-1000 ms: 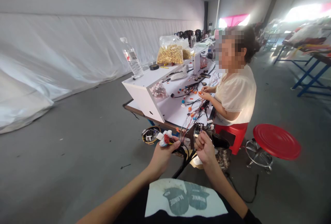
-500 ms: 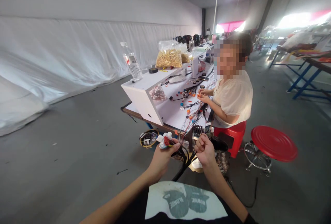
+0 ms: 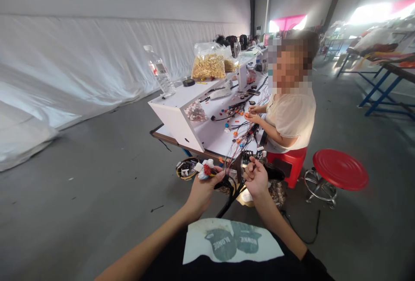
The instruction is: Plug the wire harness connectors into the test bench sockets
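My left hand (image 3: 202, 190) is closed around a black wire harness (image 3: 231, 194). White connectors (image 3: 203, 169) with a red part stick out to its left. My right hand (image 3: 256, 179) is pinched on thin wires of the same harness just to the right, level with the left hand. The black cable bundle hangs down between both hands toward my lap. Thin red wires (image 3: 234, 155) run from my hands up to the table's near corner.
A white work table (image 3: 214, 136) stands ahead with loose connectors and wires, a water bottle (image 3: 158, 71) and bags of yellow parts (image 3: 208, 62). A co-worker (image 3: 292, 112) sits at it on a red stool. Another red stool (image 3: 339, 169) stands at the right. A round tray (image 3: 187, 168) lies on the floor.
The view shifted slightly. Both hands stay closed on the harness and have risen a little; my right hand's fingers have turned on the wires.
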`<state>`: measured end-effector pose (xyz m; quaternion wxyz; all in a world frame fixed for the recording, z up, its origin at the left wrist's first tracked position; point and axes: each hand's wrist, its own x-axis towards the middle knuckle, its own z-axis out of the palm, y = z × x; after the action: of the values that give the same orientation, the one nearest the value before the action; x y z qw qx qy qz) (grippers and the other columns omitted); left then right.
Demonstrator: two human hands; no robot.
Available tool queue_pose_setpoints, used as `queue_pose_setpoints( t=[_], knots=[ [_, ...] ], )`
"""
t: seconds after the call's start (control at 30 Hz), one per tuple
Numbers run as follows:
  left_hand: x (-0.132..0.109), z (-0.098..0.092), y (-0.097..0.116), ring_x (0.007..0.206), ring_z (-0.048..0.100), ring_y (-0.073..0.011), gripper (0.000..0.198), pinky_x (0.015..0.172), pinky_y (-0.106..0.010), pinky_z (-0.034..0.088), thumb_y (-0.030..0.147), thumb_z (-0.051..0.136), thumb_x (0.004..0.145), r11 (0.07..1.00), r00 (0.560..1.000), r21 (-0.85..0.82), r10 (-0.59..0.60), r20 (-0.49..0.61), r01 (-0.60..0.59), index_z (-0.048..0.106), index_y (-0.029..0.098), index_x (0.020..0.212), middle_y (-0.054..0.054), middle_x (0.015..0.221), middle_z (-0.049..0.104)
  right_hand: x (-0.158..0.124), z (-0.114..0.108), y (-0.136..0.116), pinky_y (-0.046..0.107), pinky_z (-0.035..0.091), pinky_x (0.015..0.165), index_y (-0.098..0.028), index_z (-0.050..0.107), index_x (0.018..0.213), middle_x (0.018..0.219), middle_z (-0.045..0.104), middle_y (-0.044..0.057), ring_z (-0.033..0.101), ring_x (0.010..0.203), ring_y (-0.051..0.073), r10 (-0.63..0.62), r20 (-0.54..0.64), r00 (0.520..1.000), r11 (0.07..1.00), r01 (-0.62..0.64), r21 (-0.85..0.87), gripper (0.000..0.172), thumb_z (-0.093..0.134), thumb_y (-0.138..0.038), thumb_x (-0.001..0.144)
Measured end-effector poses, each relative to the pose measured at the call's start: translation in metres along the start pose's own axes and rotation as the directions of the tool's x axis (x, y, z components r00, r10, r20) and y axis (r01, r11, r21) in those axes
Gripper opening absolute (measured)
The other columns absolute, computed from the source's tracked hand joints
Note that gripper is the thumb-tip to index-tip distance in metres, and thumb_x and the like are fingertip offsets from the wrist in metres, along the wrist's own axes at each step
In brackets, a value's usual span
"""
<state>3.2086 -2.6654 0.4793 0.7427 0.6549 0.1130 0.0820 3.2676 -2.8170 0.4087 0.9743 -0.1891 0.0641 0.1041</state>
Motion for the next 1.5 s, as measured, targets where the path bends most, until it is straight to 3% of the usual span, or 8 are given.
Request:
queue_pose_setpoints(
  t=[0.47,0.83,1.03,1.33,1.5],
  knots=[
    [-0.002,-0.006,-0.002,0.068,0.050,-0.0101,0.024,0.067,-0.023,0.040,0.025,0.075,0.059,0.998,0.999,-0.039,0.046,0.024,-0.045,0.060,0.015,0.074,0.001,0.073,0.055,0.003,0.006,-0.002,0.017,0.016,0.034,-0.019,0.043,0.080,0.055,0.038,-0.007,0.024,0.036,0.005,0.067,0.026,0.997,0.994,-0.069,0.087,0.003,0.043,-0.019,0.077],
    [-0.006,-0.012,-0.007,0.070,0.052,-0.0117,0.027,0.070,-0.026,0.042,0.028,0.075,0.059,1.000,0.999,0.008,0.030,-0.011,-0.030,0.062,0.014,0.077,0.000,0.074,0.057,-0.001,0.008,0.001,0.017,0.017,0.035,-0.019,0.043,0.080,0.055,0.038,-0.007,0.026,0.037,0.005,0.084,0.054,0.995,0.993,-0.088,0.078,0.005,0.039,-0.016,0.079],
    [-0.008,-0.013,-0.011,0.070,0.052,-0.0110,0.025,0.070,-0.026,0.042,0.026,0.076,0.059,0.998,0.999,-0.063,-0.022,0.044,0.025,0.061,0.015,0.076,0.001,0.073,0.056,-0.028,0.023,0.009,0.015,0.013,0.035,-0.020,0.045,0.079,0.051,0.037,-0.008,0.023,0.035,0.004,0.123,0.181,0.976,0.987,-0.102,-0.123,0.007,0.049,-0.016,0.076],
    [-0.011,-0.013,-0.016,0.083,0.055,-0.0165,0.028,0.079,-0.029,0.043,0.030,0.072,0.064,1.000,0.987,0.017,-0.015,0.158,0.013,0.063,0.015,0.086,-0.004,0.085,0.062,-0.055,0.033,0.015,0.016,0.016,0.036,-0.020,0.047,0.081,0.048,0.036,-0.008,0.021,0.035,0.004,0.248,0.267,0.931,0.967,-0.221,-0.126,0.005,0.049,-0.019,0.076],
    [-0.014,-0.023,-0.039,0.079,0.055,-0.0150,0.033,0.069,-0.026,0.044,0.040,0.067,0.069,0.984,0.974,0.076,-0.171,0.147,0.161,0.063,0.015,0.089,-0.006,0.089,0.061,-0.055,0.037,0.015,0.016,0.016,0.036,-0.020,0.047,0.080,0.047,0.033,-0.009,0.020,0.035,0.004,0.272,0.184,0.945,0.957,-0.246,-0.152,0.006,0.050,-0.020,0.076]
  ],
)
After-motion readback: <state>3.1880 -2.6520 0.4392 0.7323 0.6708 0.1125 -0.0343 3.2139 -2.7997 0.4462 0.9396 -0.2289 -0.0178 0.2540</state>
